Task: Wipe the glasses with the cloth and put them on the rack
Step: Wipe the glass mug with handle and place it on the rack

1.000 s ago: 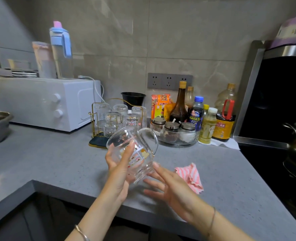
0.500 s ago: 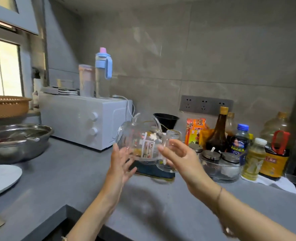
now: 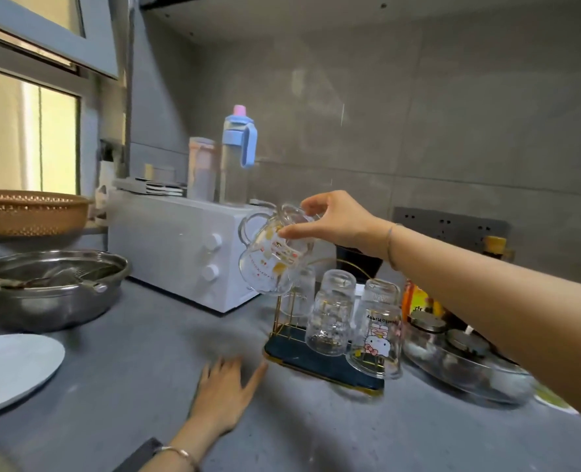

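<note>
I am holding a printed glass (image 3: 275, 257) in my right hand (image 3: 343, 223), my fingers (image 3: 296, 230) curling round its upper end and pinching it, so that it is hanging tilted in the air with its handle pointing towards the white oven (image 3: 180, 247). Its lower end is hovering just over the near-left corner of the rack (image 3: 319, 364), close to the gold wires (I cannot tell whether it is touching them). The rack is standing on the grey worktop (image 3: 146, 352), and three glasses are already sitting on it upside down: a clear one (image 3: 331, 315) in the middle, a cartoon-cat one (image 3: 379, 332) just beside it on the right, and a third (image 3: 299, 294) behind, partly hidden by the glass I am holding. My left hand (image 3: 227, 393) is resting flat on the worktop near the rack's front-left corner, its fingers straight and spread, gripping nothing. To the left, a steel bowl (image 3: 50, 294) and a white plate (image 3: 9, 369) are lying well apart from the rack; to the right, a glass dish (image 3: 466, 373) of small jars is sitting just beside it.
</note>
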Motion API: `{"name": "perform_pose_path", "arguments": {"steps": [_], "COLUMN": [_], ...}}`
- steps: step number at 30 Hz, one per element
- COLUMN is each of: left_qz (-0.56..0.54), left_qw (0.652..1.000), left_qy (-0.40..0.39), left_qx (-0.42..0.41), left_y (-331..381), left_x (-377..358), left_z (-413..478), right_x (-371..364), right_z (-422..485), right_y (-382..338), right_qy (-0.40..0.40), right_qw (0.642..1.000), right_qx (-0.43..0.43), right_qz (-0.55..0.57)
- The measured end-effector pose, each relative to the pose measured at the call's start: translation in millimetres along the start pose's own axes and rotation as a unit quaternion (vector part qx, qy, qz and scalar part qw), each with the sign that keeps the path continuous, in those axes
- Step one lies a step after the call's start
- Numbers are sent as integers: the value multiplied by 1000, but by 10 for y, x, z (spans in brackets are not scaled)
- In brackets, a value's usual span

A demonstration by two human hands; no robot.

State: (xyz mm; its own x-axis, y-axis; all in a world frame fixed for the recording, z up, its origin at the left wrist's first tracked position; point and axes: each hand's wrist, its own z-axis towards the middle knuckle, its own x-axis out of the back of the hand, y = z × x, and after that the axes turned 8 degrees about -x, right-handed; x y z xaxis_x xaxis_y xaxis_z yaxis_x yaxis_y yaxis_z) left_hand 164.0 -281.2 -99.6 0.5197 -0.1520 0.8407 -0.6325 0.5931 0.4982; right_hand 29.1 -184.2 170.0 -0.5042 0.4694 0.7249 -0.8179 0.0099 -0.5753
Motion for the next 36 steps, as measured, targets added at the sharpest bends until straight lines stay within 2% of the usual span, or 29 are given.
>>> {"name": "perform_pose_path", "arguments": {"steps": [5,9,17,29,36], "left_qz": [27,45,76,74,70], "left_qw": [998,996,996,996,996], "left_qy": [29,63,26,33,33], "left_qx": [-40,-38,-28,-37,-41], "left_y": [-67,-44,-71,-11,-29], "left_x": [-65,-67,-76,-17,-37], "left_z": [7,-2,21,-27,-9], "right_x": [-187,-366,-630,-840,-866], "right_z": [155,199,255,415,378], "right_y": [101,245,546,802,849], "right_qy": [-26,-43,-92,-141,-159], "right_qw": [998,994,986,977,978], "right_qx": [-22,-46,-121,-150,-121], "right_qz": [-43,-93,-74,-51,-64]}}
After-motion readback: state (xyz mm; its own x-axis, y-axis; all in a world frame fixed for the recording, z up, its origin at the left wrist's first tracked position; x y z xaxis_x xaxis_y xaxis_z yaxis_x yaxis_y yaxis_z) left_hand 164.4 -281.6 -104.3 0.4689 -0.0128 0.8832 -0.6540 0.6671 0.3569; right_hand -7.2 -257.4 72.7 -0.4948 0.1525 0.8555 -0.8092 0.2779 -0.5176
